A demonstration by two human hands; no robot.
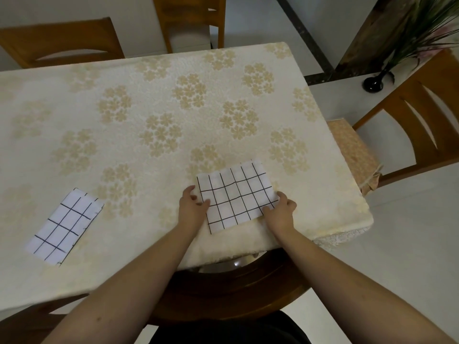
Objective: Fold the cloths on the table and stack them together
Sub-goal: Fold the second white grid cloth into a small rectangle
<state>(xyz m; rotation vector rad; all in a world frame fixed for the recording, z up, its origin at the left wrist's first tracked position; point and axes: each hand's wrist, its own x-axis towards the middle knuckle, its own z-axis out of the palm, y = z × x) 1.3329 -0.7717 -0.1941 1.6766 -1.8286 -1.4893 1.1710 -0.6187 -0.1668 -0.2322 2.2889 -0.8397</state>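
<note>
Cloth [236, 194] sits near the surface's [149, 95] front edge, left hand [192, 207] and right hand [280, 209] pinching its sides. Uneven grip probably skews the fold.

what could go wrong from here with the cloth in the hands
The checked cloth lies close to the table's near edge, so a pull by the left hand or right hand might drag it off. Its layers may slip askew as it is folded. The folded cloth sits far to the left, so the carry over might loosen the fold.
</note>
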